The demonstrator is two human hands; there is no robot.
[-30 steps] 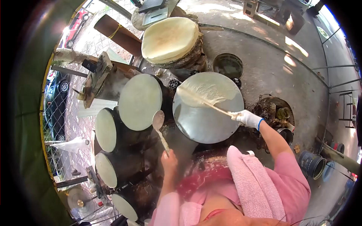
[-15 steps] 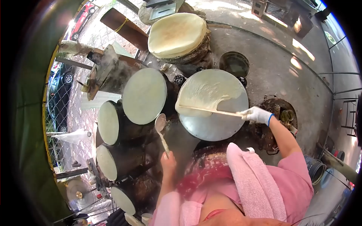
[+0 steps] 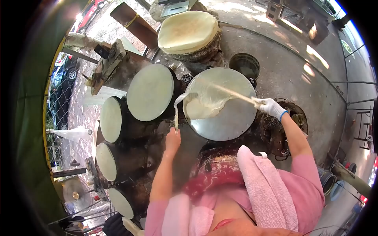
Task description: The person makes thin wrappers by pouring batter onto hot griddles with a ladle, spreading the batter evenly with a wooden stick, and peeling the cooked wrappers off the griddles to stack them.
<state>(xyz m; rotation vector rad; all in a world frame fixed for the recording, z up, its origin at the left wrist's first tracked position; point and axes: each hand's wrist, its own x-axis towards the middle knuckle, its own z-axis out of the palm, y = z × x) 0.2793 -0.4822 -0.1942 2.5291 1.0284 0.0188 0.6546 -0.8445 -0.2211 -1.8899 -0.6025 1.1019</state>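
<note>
My bare left hand (image 3: 173, 140) is wrapped round the handle of a batter-coated ladle (image 3: 176, 112). The ladle's bowl is tipped at the left rim of a round metal griddle (image 3: 232, 128). My right hand (image 3: 271, 108), in a white glove, grips a long wooden stick spreader (image 3: 237, 94) that reaches across the griddle; its far end is blurred by motion. Pale batter (image 3: 204, 105) covers the griddle's upper and left parts with a ragged edge, while bare metal shows at the lower right.
Left of me stand several griddles covered in pale batter, the largest one (image 3: 151, 92) closest. A stack of thin flatbreads (image 3: 188, 32) sits beyond. A dark bucket (image 3: 245, 65) stands behind the griddle. A round basin (image 3: 301, 118) lies beside my right arm. Steam drifts near my left hand.
My left hand has lifted the ladle forward and turned its bowl over at the griddle's edge. The spreader's far end has swung away from me, and batter now lies farther down the left side.
</note>
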